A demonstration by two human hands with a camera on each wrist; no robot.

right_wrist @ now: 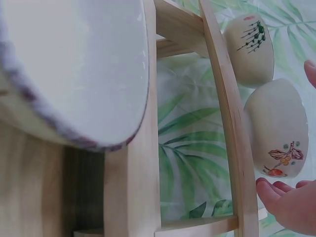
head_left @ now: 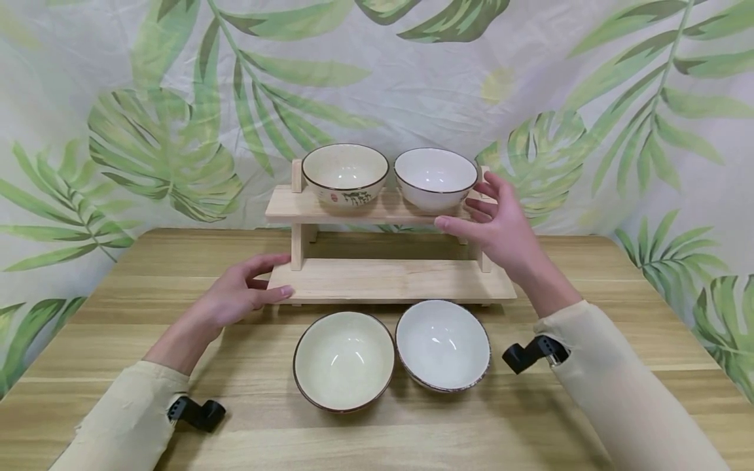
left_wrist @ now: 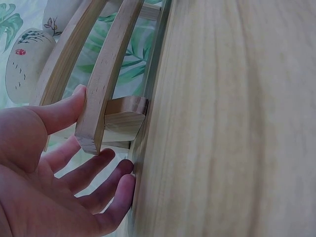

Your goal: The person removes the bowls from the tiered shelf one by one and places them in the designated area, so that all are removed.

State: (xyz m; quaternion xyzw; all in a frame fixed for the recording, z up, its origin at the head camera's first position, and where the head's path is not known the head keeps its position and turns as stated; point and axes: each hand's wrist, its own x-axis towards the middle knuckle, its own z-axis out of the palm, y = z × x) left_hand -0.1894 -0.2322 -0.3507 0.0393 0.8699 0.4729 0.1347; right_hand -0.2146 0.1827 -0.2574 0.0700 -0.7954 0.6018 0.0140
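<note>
A two-tier wooden rack point(head_left: 377, 280) stands on the table. At its left end my left hand point(head_left: 238, 294) holds the lower shelf point(left_wrist: 106, 69), thumb on one face and fingers round the end. On the upper shelf sit a cream bowl point(head_left: 344, 171) with a painted plant and a white bowl point(head_left: 436, 176) whose outside shows a flower and fruit in the right wrist view. Beside that white bowl my right hand point(head_left: 501, 226) is spread, its fingers at the bowl's right side and its thumb low in front.
In front of the rack, a second cream bowl point(head_left: 344, 361) and a second white bowl point(head_left: 443, 345) stand upright side by side on the wooden table point(head_left: 247, 432). A leaf-patterned cloth point(head_left: 412, 85) hangs behind the table.
</note>
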